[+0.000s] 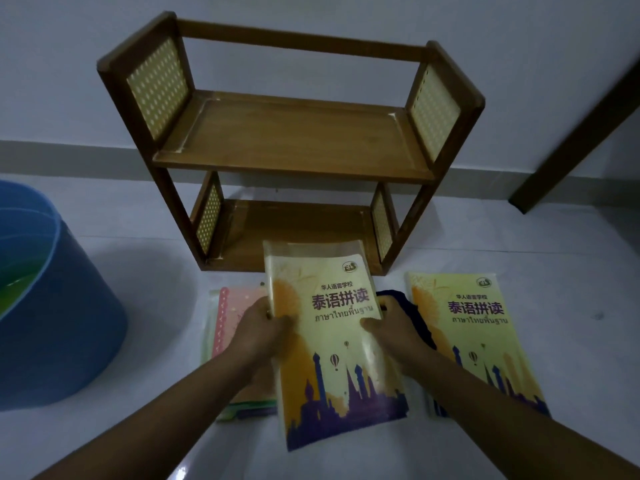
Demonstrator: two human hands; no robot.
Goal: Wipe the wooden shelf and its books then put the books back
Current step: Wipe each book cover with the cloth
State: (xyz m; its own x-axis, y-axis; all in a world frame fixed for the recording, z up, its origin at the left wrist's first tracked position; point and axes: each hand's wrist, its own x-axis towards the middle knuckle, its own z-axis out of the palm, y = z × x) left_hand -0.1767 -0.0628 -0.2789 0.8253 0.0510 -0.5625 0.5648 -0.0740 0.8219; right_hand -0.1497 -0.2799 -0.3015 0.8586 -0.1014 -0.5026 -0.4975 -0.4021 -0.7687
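Nearest the camera: both forearms reach forward, level, converging on one yellow book [332, 344] raised above the floor [571, 244]. Left hand [263, 323] clasps the book's left edge, thumb on the cover. Right hand [391, 327] clasps the right edge, likewise thumb on top. Judgement: thin, light, flexible; glossy cover probably slippery, so gripping both long edges suits it. A dark cloth [415, 313] lies just behind the right hand. A pink-covered stack [235, 313] lies left, a matching yellow book [474, 323] right. The wooden shelf [291, 140] stands empty beyond; blue bucket [52, 306] far left.
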